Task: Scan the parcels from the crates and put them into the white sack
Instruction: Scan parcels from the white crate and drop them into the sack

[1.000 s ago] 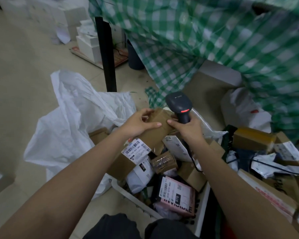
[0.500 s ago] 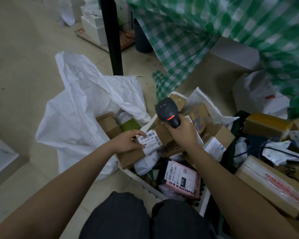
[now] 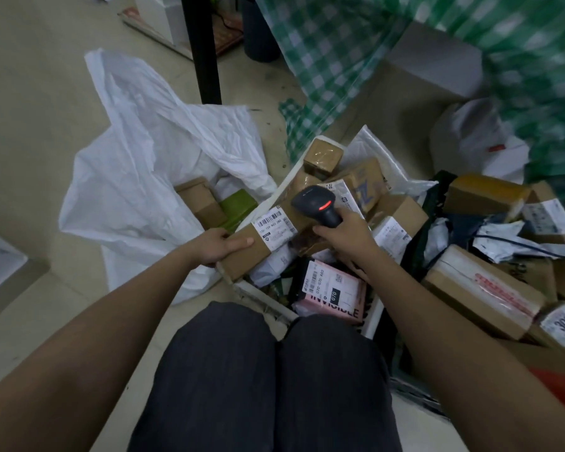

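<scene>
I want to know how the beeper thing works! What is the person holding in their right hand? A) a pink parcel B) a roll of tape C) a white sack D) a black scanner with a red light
D: the right hand grips a black scanner with a red light glowing, aimed at the label on the brown parcel that the left hand holds.

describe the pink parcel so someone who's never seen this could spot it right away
Find the white crate of parcels in front of the person's knees. At its near end, below the right hand, lies the pink parcel. It is the only pink one, with a white barcode label and black lettering.
</scene>
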Tool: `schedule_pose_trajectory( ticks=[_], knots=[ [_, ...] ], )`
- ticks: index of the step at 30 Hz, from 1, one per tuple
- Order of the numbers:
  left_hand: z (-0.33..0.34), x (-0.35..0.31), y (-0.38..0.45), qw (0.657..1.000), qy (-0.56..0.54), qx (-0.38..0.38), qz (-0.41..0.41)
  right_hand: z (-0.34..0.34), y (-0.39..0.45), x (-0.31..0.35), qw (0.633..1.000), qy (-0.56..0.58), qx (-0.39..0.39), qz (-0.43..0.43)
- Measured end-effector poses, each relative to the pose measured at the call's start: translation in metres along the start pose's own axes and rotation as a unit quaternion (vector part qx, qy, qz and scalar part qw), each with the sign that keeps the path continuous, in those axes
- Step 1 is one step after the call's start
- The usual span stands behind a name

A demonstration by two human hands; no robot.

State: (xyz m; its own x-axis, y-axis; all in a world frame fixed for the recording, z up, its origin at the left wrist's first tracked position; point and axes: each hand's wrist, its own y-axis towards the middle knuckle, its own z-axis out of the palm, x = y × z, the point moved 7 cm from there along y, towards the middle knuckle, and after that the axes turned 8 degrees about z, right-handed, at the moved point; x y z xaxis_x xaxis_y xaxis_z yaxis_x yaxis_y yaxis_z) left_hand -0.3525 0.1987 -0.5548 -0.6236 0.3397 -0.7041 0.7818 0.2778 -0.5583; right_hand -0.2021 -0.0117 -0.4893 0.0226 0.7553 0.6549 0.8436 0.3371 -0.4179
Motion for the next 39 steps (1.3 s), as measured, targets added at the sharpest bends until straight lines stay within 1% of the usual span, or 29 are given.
schedule_pose_trajectory(
  ticks=[2, 6, 11, 13, 25, 28, 30, 33, 36, 39],
  knots=[
    [-0.007, -0.007, -0.004, 0.999, 0.002, -0.029, 0.031, -0.005, -0.01, -0.005, 1.0, 0.008, 0.02, 0.016],
    [-0.025, -0.019, -0.01, 0.991, 0.018, -0.107, 0.072, -0.015, -0.03, 0.001, 0.998, 0.045, 0.052, 0.012],
    [-0.038, -0.031, -0.021, 0.983, 0.015, -0.156, 0.099, -0.023, -0.042, 0.015, 0.998, 0.036, 0.047, -0.019],
    [-0.04, -0.035, -0.024, 0.981, 0.011, -0.165, 0.102, -0.025, -0.047, 0.017, 0.998, 0.035, 0.051, -0.017],
    [-0.041, -0.035, -0.029, 0.982, -0.012, -0.155, 0.105, -0.03, -0.048, 0.023, 0.998, 0.042, 0.055, -0.013],
    [-0.041, -0.031, -0.026, 0.982, -0.023, -0.159, 0.097, -0.026, -0.042, 0.021, 0.996, 0.067, 0.054, -0.012],
    [-0.044, -0.024, -0.025, 0.98, -0.036, -0.182, 0.077, -0.023, -0.036, 0.023, 0.994, 0.093, 0.047, -0.016],
    [-0.062, -0.013, -0.027, 0.964, -0.037, -0.261, 0.031, -0.017, -0.021, 0.027, 0.992, 0.121, 0.027, -0.025],
    [-0.092, -0.006, -0.034, 0.941, 0.026, -0.338, -0.016, -0.005, -0.001, 0.033, 0.992, 0.121, 0.016, -0.024],
    [-0.124, -0.006, -0.047, 0.918, 0.075, -0.387, -0.042, 0.011, 0.019, 0.046, 0.993, 0.109, 0.021, -0.028]
  ],
)
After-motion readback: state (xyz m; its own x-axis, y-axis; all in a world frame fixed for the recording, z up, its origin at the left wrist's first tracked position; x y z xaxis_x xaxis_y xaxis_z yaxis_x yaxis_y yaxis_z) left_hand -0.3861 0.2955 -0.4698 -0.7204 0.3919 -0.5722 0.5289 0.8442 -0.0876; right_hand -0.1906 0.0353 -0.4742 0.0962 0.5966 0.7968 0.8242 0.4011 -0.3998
